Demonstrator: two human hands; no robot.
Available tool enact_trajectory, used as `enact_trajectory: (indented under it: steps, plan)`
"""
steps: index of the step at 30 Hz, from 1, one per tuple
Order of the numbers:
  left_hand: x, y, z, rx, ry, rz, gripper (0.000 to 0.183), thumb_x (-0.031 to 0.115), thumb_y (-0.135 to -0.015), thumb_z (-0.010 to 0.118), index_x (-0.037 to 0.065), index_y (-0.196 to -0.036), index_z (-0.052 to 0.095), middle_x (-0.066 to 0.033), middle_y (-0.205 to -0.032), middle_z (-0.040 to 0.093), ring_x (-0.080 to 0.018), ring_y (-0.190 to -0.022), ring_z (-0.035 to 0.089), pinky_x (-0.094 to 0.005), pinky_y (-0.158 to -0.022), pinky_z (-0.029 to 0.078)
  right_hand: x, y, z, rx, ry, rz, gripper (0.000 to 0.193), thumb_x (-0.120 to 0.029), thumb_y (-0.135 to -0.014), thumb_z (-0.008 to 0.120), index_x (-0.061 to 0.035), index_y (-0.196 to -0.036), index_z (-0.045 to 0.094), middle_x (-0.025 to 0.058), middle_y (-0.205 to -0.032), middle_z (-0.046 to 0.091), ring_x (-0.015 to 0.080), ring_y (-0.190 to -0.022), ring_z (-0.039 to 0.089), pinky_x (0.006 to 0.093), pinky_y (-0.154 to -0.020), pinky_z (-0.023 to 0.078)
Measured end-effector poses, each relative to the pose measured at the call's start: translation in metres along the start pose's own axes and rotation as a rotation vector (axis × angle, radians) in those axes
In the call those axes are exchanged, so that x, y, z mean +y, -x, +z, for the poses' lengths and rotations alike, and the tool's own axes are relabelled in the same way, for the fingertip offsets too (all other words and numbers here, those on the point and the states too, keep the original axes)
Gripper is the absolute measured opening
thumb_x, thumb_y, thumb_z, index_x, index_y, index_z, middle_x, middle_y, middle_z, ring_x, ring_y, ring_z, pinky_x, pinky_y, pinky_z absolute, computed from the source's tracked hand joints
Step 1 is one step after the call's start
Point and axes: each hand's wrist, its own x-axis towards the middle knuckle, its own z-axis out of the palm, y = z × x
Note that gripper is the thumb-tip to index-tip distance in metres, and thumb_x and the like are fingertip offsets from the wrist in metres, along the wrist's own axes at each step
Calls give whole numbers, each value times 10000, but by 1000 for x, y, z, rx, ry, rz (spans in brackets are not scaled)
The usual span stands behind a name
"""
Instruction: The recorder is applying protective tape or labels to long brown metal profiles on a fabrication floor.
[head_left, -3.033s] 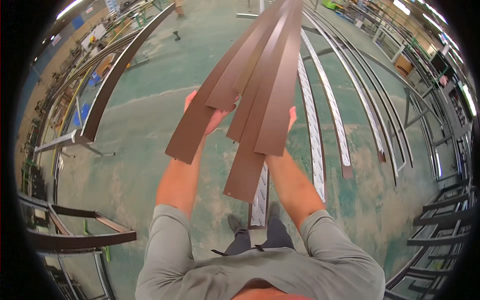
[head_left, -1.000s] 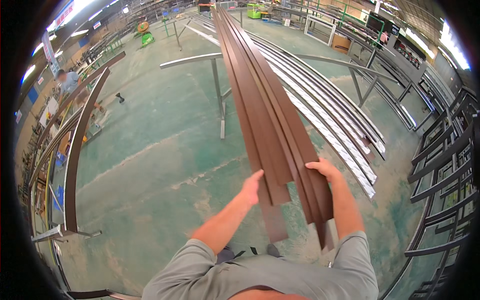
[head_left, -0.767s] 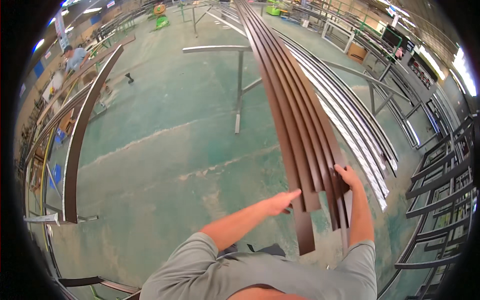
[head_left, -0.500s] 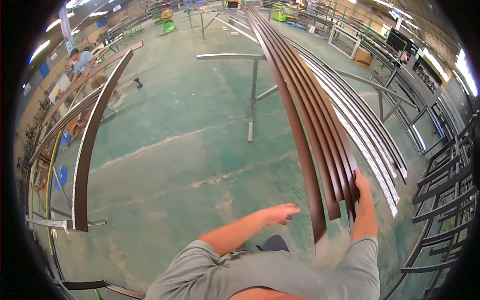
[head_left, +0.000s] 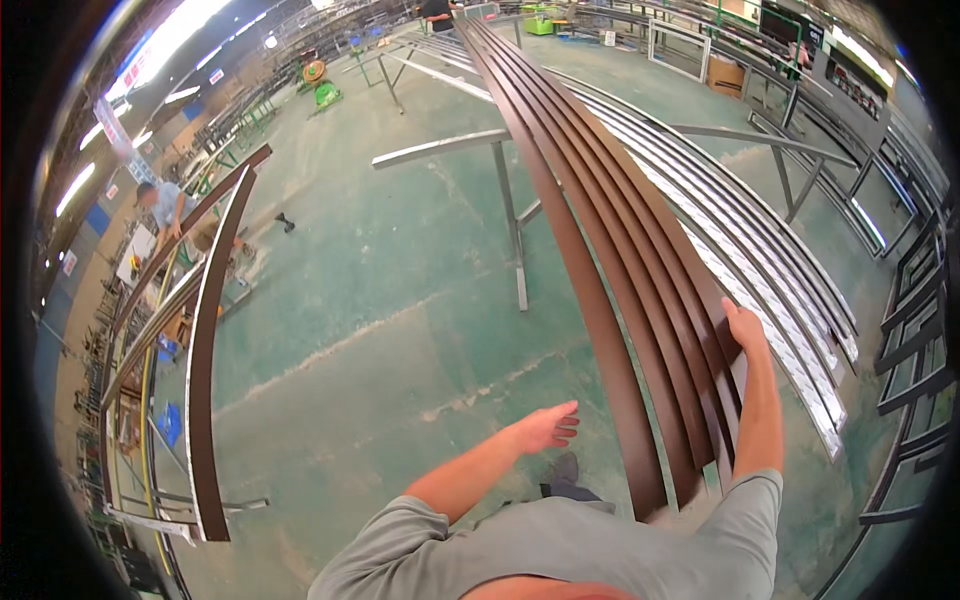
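Note:
Several long brown metal profiles lie side by side, running from beside my body to the far end of the rack. The leftmost brown profile is split from the others by a narrow gap. My right hand grips the outer right edge of the rightmost brown profile, thumb on top; the other fingers are mostly hidden. To the left of the bundle, my left hand hangs in the air over the floor, fingers apart, holding nothing.
Silver profiles in patterned film lie right of the brown ones. A metal stand supports the bundle. Dark frames line the right side. At left, another brown profile rests on a rack; a person works behind it.
My view has turned left and moved forward along the profiles, and their near ends now lie closer to my body. My right hand stays at the bundle's right edge; my left hand remains open.

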Motion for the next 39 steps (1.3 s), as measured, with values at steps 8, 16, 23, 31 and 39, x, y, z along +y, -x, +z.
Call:
enact_trajectory:
  steps: [8,16,23,31,39]
  plan:
    - [59,-33,-52,-75,207,175,775,558,-920,527,54,-1464,300,-151,-1484,360,-324,-1316,406,-483,-1066,357,-31,-69,25,-61,80,30,890,-698,-887,342,122,-1064,639,349,-1123,594,457,-1137,546,453,-1004,396]
    - [68,-41,-160,74,484,56,724,562,-935,491,52,-1430,349,-136,-1453,405,-305,-1277,449,-466,-1041,391,-65,-112,55,0,189,163,914,-695,-894,325,155,-1014,641,382,-1059,594,467,-1107,561,476,-975,406]
    - [179,-61,-267,36,481,144,723,554,-928,516,49,-1423,362,-137,-1431,425,-294,-1266,453,-463,-1022,407,-51,-104,69,259,247,268,803,-628,-912,378,120,-938,671,351,-990,625,478,-1017,593,508,-906,425]
    - [288,-77,-344,26,486,241,706,530,-943,503,51,-1437,344,-133,-1440,418,-283,-1271,454,-445,-1016,409,-53,-115,66,199,-115,408,661,-543,-880,554,109,-926,656,199,-896,676,310,-815,609,414,-780,459]
    - [358,-156,-289,-138,364,198,710,542,-963,440,52,-1458,304,-155,-1455,388,-319,-1291,428,-496,-1063,353,-45,-128,43,-398,-832,601,309,-286,-911,595,2,-996,669,112,-920,701,229,-841,664,354,-767,521]
